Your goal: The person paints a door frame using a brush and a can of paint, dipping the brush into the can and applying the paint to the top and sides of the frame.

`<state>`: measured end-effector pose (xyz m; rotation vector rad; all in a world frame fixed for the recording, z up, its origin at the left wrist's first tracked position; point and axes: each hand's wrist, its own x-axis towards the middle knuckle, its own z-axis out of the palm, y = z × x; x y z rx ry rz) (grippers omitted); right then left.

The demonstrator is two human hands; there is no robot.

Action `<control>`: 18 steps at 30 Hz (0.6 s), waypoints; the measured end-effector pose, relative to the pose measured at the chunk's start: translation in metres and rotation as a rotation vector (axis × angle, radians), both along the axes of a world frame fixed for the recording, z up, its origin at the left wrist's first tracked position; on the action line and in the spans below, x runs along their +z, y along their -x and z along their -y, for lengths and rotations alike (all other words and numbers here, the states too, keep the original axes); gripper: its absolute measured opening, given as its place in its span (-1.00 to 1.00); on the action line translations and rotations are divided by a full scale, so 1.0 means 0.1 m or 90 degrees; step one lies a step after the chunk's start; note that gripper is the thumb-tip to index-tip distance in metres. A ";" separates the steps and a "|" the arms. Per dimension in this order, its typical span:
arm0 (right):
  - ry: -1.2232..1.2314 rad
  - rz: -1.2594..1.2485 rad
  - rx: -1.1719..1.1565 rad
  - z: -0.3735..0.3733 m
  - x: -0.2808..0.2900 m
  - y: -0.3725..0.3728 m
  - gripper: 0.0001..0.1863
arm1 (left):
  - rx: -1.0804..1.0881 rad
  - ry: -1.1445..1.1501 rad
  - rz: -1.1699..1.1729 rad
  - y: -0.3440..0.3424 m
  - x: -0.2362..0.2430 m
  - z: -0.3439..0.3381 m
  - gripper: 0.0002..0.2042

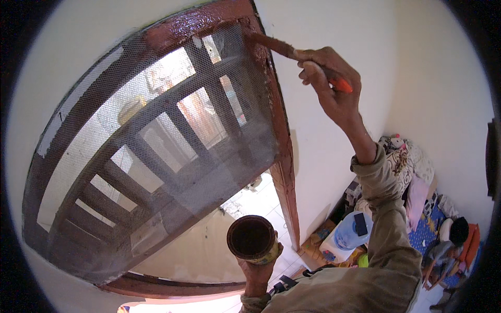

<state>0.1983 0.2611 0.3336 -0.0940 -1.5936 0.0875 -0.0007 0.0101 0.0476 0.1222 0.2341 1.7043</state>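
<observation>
From where I'm standing, I can't read any writing. The can in the left hand has coloured markings round its pale side, but they're too small and shaded to make out. A short dark stroke shows on the pale patch at the left of the wooden frame; whether it's a written sign, I can't tell. The blue jug bears nothing legible either.
</observation>
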 end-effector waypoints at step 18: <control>0.095 0.143 0.006 -0.02 0.11 -0.10 -0.82 | 0.031 0.054 -0.296 -0.08 0.10 -0.01 -0.39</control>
